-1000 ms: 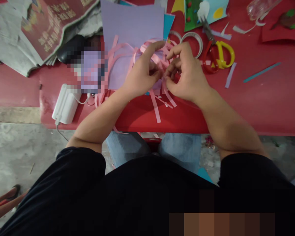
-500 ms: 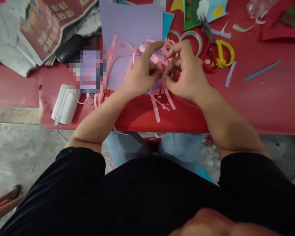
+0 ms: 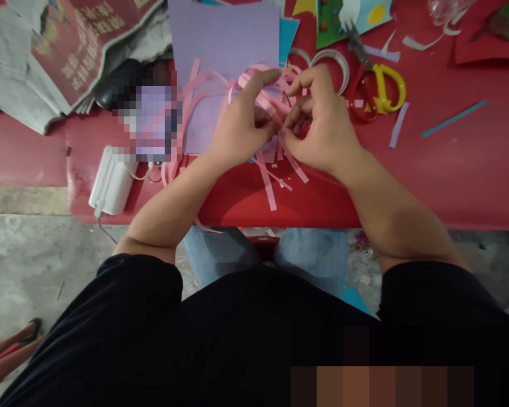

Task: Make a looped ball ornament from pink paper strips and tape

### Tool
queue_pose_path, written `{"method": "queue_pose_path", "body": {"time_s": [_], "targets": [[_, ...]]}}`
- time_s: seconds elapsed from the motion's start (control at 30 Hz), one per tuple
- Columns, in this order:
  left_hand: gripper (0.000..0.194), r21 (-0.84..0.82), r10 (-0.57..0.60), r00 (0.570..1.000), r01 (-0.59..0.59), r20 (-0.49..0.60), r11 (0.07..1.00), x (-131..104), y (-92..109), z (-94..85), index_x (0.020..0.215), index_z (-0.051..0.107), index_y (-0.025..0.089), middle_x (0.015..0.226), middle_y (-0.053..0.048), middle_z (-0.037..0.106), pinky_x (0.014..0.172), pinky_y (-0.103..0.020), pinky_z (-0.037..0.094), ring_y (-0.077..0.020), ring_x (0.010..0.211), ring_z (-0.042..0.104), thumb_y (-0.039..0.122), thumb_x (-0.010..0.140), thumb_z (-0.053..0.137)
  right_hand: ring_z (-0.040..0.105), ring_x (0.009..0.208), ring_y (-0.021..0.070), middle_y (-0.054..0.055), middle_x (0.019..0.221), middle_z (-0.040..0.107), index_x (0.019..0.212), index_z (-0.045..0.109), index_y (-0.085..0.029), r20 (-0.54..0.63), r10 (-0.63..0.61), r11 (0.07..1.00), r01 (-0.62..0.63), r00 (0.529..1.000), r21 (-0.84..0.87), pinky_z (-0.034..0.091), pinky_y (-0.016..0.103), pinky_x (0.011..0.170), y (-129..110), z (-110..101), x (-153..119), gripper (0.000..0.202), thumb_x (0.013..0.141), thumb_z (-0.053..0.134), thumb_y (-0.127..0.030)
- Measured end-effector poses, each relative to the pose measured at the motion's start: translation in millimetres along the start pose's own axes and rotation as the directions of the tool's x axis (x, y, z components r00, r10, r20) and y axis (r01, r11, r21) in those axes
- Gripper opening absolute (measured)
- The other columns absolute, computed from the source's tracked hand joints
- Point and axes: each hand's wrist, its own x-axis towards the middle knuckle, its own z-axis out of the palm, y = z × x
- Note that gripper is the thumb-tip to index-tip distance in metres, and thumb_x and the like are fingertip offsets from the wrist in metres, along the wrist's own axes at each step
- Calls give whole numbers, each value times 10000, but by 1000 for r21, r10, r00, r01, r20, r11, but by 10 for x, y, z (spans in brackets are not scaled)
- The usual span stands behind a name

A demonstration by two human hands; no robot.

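Pink paper strips (image 3: 267,181) lie in a loose tangle over purple paper (image 3: 224,34) and hang toward the front edge of the red table (image 3: 314,203). My left hand (image 3: 248,124) pinches a pink strip between thumb and fingers, its index finger arched above. Close beside it, my right hand (image 3: 318,121) has thumb and fingertips closed on a pink strip too, its index finger bent over the tangle. The fingertips of both hands nearly meet, and the strip ends between them are partly hidden.
Scissors (image 3: 384,90) and tape rolls (image 3: 341,68) lie beyond my right hand. At the left are a white power bank (image 3: 112,181) with a cable, a dark mouse-like object (image 3: 121,82) and newspaper (image 3: 17,73). A blue strip (image 3: 454,118) lies at the right.
Both hands keep nearly the same pose. The lower end of one pink strip beneath my right hand has shifted slightly to the right.
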Motion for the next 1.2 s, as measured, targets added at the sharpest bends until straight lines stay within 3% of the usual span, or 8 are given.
{"method": "queue_pose_path", "body": {"time_s": [0.23, 0.43, 0.53, 0.63, 0.8, 1.0, 1.2], "targets": [[640, 10, 7, 999, -8, 35, 1000, -6, 21, -18, 1430, 570, 284, 640, 39, 649, 586, -343, 362, -173, 568, 574, 127, 819, 679, 670, 670, 218, -30, 787, 696, 1247, 486, -338, -8, -2, 1000, 2, 1000, 5, 537, 376, 624, -3, 12, -3, 445, 920, 767, -450], [679, 8, 4, 999, -5, 38, 1000, 6, 11, -26, 1470, 528, 268, 702, 24, 671, 608, -335, 378, -181, 610, 618, 113, 824, 665, 692, 681, 219, -39, 832, 734, 1268, 503, -350, 7, -38, 998, 38, 999, -54, 565, 382, 651, 3, -15, -4, 483, 879, 790, -354], [684, -7, 16, 999, -16, 46, 1000, 0, 26, -32, 1481, 498, 267, 774, 9, 689, 620, -336, 388, -175, 636, 634, 118, 836, 669, 704, 712, 226, -34, 866, 750, 1184, 557, -341, 24, -62, 992, 64, 998, -108, 589, 411, 714, 5, -43, 5, 390, 860, 775, -326], [648, 0, 33, 999, -33, 38, 999, -3, 31, -44, 1461, 492, 282, 706, 32, 637, 614, -349, 368, -169, 599, 587, 147, 856, 682, 719, 738, 235, -23, 918, 768, 1087, 597, -328, 34, -63, 991, 66, 997, -117, 616, 436, 756, -21, -71, 13, 291, 856, 774, -343], [607, -33, 78, 997, -79, -24, 996, 21, 10, -67, 1385, 484, 362, 620, 75, 582, 574, -363, 296, -144, 533, 485, 195, 860, 741, 748, 794, 253, -6, 1010, 787, 1033, 605, -317, 8, -26, 993, 27, 1000, -115, 651, 457, 822, -105, -91, -7, 278, 858, 806, -394], [612, -48, 167, 985, -169, -54, 984, 35, 7, -57, 1369, 461, 318, 597, 105, 534, 533, -341, 309, -122, 496, 491, 77, 856, 692, 758, 805, 238, -11, 1061, 796, 1112, 596, -313, -74, 6, 994, -14, 997, -109, 646, 419, 796, -123, -79, -45, 266, 909, 758, -374], [605, -64, 164, 981, -170, -100, 983, 37, -11, -54, 1381, 486, 335, 640, 88, 594, 533, -344, 305, -148, 512, 518, 97, 858, 675, 777, 1035, 263, -12, 1069, 795, 1147, 604, -349, -73, 84, 996, -86, 994, -28, 656, 421, 841, -181, -146, -15, 271, 923, 755, -373]]}}
